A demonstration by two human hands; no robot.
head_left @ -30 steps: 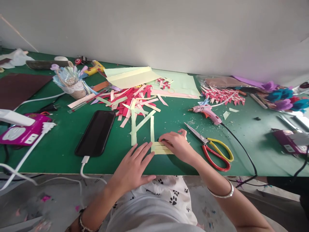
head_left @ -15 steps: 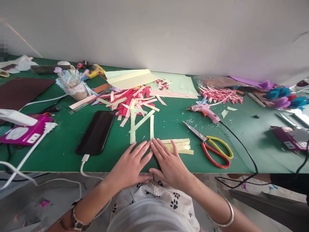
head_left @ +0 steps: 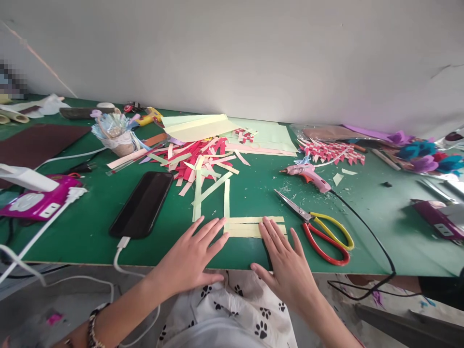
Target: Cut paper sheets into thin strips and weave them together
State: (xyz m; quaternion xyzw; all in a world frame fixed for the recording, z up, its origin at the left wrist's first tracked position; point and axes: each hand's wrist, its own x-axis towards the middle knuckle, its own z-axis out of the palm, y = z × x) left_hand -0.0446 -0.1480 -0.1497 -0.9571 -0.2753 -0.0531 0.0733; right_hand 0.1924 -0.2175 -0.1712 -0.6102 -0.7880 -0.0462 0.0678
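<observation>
Pale yellow paper strips [head_left: 244, 227] lie side by side across the front of the green table, their left ends meeting an upright pale green strip [head_left: 226, 195]. My left hand [head_left: 192, 253] lies flat, fingers stretched, with its fingertips at that left end. Over the right part of the yellow strips, my right hand [head_left: 284, 256] rests with fingers extended and thumb spread, covering some of their length. Left of the upright strip, another pale green strip [head_left: 197, 193] lies beside a slanted one [head_left: 213, 189].
Scissors [head_left: 308, 220] lie right of my right hand, with a pink glue gun [head_left: 308, 175] beyond. A phone [head_left: 143, 205] on a white cable lies left. Behind are a heap of red and pink paper strips [head_left: 195, 154], paper sheets [head_left: 199, 126] and a woven red-white piece [head_left: 333, 151].
My right hand has slid rightward along the yellow strips, uncovering their left part. My left hand has stayed near their left end. The strips now lie closer and more even.
</observation>
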